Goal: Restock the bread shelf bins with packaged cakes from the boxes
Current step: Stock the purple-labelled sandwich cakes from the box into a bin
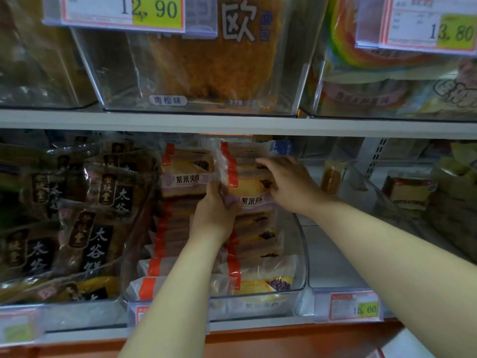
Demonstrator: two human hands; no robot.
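A clear plastic bin (300,257) on the lower shelf holds two stacks of packaged cakes with orange-red edges and purple labels. The top packaged cake (247,188) of the right stack is held at both ends. My left hand (215,213) grips its left end, thumb across the front. My right hand (286,182) lies over its right end, fingers curled round the wrapper. A second cake pack (187,177) tops the left stack, untouched. Lower packs fill the bin down to its front wall.
Dark brown bagged pastries (77,223) fill the bin to the left. The bin to the right (366,228) looks nearly bare, with a price tag (355,307) on its front. Above the white shelf board (232,122) stand more clear bins of bread.
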